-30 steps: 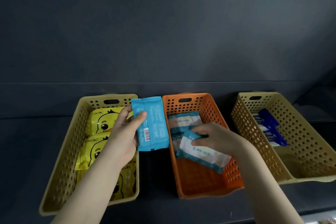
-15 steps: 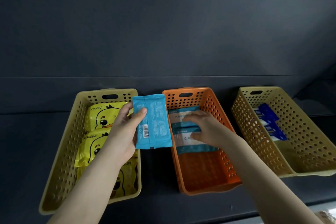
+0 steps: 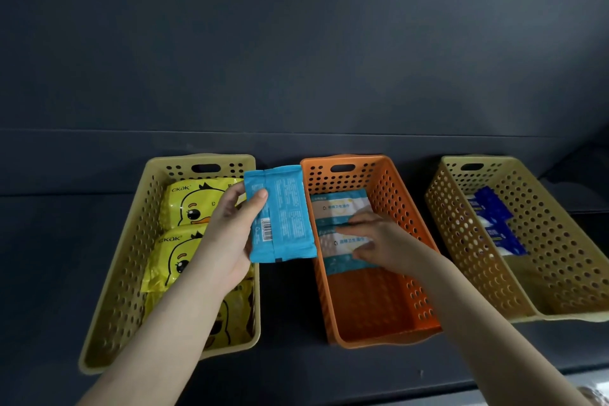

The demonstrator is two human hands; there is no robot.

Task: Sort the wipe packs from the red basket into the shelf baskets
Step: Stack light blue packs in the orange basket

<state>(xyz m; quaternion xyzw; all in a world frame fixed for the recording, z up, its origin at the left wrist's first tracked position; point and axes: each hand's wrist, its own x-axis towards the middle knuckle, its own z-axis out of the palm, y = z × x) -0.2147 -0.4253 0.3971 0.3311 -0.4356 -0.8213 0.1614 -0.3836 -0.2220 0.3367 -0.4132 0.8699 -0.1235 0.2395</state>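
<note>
Two hands are shown at the orange basket (image 3: 402, 208).
A blue wipe pack (image 3: 283, 217) is held upright just left of that basket's rim, gripped by the left hand (image 3: 227, 234), thumb laid over its barcoded side. Within the basket's far half, a teal-and-white wipe pack (image 3: 342, 242) is pressed flat by the right hand (image 3: 379, 237), its fingers spread and nearly straight.

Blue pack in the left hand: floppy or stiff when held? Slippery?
Probably fairly firm: the blue pack shows no sag though the left hand grips only one edge. Smooth film wrapper, so likely somewhat slippery.
</note>
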